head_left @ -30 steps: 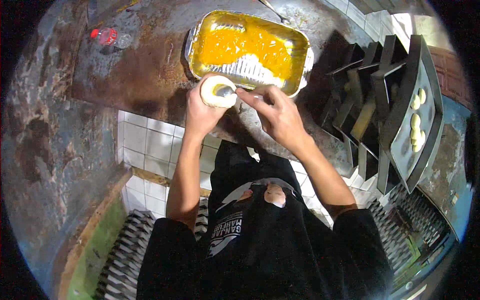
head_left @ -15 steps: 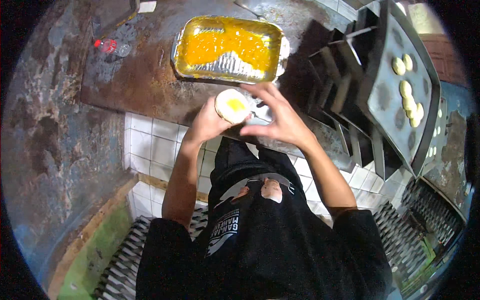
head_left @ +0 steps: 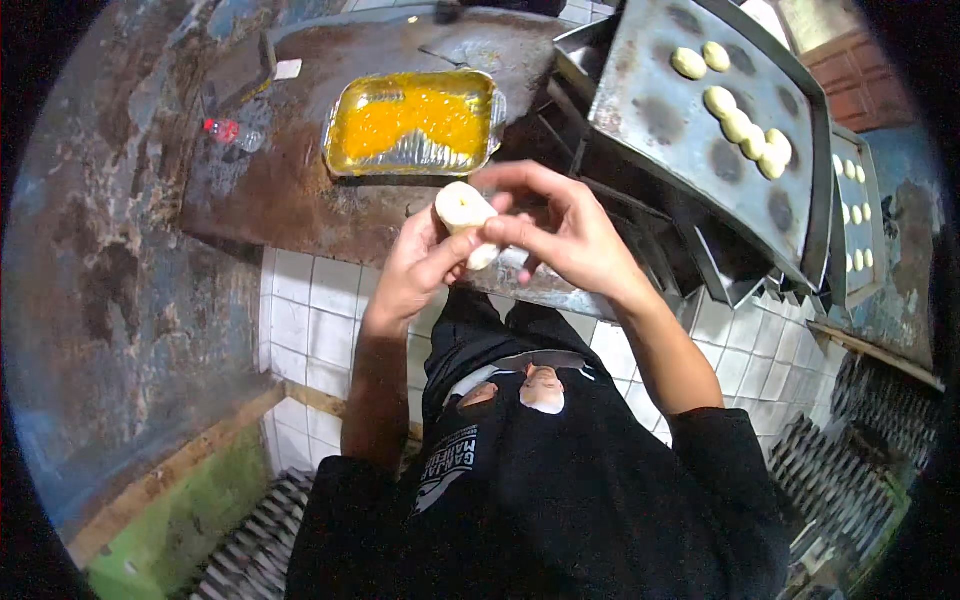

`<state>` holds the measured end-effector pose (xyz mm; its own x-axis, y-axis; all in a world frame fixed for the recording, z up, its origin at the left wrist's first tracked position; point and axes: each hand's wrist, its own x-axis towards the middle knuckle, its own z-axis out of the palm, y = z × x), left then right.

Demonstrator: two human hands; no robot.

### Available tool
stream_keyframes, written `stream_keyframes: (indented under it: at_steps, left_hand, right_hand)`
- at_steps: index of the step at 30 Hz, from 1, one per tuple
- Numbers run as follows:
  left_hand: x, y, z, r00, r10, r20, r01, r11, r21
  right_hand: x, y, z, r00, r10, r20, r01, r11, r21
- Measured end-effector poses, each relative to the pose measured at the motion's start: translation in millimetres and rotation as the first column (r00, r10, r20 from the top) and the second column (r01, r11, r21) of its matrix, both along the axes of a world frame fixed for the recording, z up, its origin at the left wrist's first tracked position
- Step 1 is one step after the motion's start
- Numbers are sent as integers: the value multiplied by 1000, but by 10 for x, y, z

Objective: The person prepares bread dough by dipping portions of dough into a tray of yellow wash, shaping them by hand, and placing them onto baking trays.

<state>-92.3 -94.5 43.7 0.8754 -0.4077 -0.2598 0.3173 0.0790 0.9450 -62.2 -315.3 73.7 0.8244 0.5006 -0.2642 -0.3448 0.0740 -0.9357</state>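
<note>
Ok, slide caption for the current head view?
Left hand holding pale dough, right hand touching it, near a foil tray of yellow mixture.

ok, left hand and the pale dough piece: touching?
Touching. The head view shows the left hand holding the dough piece, with its thumb lying against the dough and no gap between.

Mid-frame, the right hand [head_left: 575, 240] blurs at its fingertips; together with the left hand [head_left: 408, 268] it hides part of the pale dough [head_left: 463, 205]. At upper right the frame crops the top tray [head_left: 632, 92], which mostly hides the trays [head_left: 735, 265] beneath.
</note>
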Motion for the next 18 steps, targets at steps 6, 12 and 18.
stream_keyframes:
  at_steps: [6, 12, 18]
  left_hand:
    - [-51, -226, 12, 999, 47, -23, -51, 970, -237]
    - [-26, -93, 457, 983, -109, -151, 18, 863, -504]
    - [-61, 310, 389, 981, 151, 126, -128, 977, -171]
  right_hand:
    - [-190, -124, 521, 418, 350, 838, 237, 849, -473]
    - [-191, -75, 653, 657, 66, 751, 254, 919, -303]
    - [-275, 423, 687, 647, -74, 759, 340, 919, -201]
